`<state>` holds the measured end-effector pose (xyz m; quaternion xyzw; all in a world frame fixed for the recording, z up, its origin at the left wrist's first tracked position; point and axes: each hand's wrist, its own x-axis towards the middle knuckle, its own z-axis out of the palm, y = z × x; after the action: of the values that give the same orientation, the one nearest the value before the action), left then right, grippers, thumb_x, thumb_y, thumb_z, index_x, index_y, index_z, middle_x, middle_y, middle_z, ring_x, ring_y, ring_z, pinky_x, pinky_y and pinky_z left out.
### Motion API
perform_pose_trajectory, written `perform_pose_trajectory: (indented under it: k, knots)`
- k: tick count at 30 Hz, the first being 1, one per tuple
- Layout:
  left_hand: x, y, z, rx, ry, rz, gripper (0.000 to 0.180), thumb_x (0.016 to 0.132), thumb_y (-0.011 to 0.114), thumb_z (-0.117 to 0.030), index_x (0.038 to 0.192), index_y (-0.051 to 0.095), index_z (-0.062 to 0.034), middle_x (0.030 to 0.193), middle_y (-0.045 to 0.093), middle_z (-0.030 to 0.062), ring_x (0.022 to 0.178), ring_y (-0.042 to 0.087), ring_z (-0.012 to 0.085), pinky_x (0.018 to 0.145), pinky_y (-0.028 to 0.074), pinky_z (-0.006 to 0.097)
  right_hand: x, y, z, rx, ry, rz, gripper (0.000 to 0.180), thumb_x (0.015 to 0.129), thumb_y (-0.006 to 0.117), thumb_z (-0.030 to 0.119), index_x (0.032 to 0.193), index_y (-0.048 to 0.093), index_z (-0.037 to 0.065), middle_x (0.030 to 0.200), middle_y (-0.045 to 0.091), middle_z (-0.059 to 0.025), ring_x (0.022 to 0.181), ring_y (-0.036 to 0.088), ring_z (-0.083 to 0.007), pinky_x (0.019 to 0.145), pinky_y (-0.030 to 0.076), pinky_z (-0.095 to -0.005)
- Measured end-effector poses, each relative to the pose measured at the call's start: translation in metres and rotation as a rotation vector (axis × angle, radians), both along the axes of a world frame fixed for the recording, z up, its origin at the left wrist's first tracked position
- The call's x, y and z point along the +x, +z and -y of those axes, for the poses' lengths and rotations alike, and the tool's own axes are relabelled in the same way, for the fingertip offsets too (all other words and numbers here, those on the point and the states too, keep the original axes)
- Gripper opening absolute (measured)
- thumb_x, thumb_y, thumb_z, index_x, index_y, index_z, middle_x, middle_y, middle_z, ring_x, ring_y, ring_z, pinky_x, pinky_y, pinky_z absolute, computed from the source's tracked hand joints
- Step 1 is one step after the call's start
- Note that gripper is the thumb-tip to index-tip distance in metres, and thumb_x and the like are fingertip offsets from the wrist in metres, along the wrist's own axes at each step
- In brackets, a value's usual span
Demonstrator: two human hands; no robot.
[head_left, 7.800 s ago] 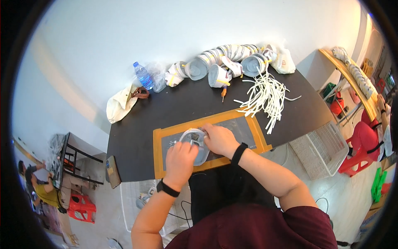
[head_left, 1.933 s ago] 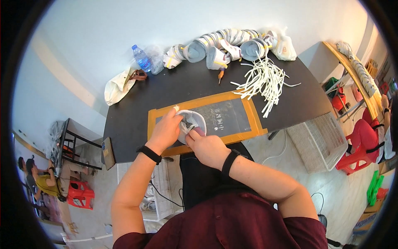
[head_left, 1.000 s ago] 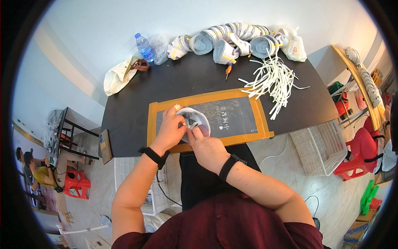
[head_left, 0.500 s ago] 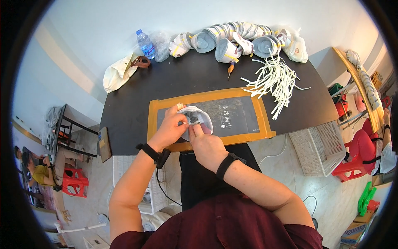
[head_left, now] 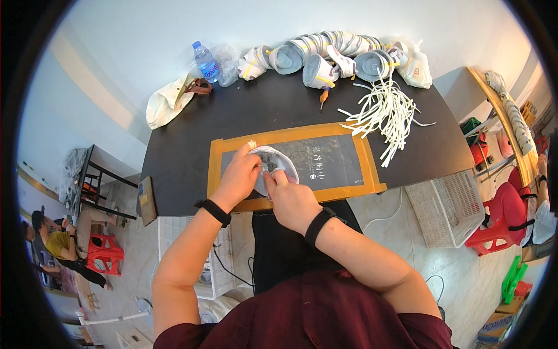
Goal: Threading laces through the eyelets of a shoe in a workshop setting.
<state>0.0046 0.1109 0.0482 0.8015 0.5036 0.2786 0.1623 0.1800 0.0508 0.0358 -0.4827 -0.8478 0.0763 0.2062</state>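
The pale cup-shaped piece [head_left: 277, 158] sits between two hands, above the tape-edged dark panel [head_left: 337, 160] — at two o'clock from the left hand [head_left: 235, 180], whose thumb and fingers are clamped on its wall at nine o'clock. The right hand [head_left: 292, 202] lies at five o'clock, fingertips inside the opening — whether they pinch anything, I cannot tell.

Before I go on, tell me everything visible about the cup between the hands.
The cup is rounded, perhaps fabric, with a pale rim and grey inside. Its open mouth faces roughly upward, over the left part of the taped sheet. The left hand holds its left side; the right hand, at its near side, hides some of it.
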Motion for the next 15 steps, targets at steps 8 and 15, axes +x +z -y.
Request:
perform_pose_trajectory:
  k: [8, 15]
  knots:
    - [-0.002, 0.004, -0.005, 0.145, -0.058, -0.162, 0.011, 0.083, 0.067, -0.006, 0.092, 0.063, -0.0014, 0.129, 0.054, 0.0198, 0.108, 0.058, 0.0408, 0.088, 0.049, 0.043, -0.008, -0.002, -0.007, -0.018, -0.005, 0.035, 0.045, 0.086, 0.054, 0.008, 0.129, 0.050, -0.005, 0.106, 0.054, -0.0161, 0.086, 0.066, -0.0306, 0.068, 0.057, -0.0383]
    - [-0.011, 0.022, -0.002, 0.029, -0.119, -0.269, 0.018, 0.079, 0.068, -0.010, 0.095, 0.062, -0.0029, 0.132, 0.053, 0.0153, 0.112, 0.057, 0.0362, 0.088, 0.050, 0.044, -0.008, 0.002, -0.009, -0.076, 0.015, 0.106, 0.049, 0.085, 0.055, 0.009, 0.132, 0.048, -0.005, 0.110, 0.053, -0.0165, 0.091, 0.066, -0.0313, 0.069, 0.056, -0.0370]
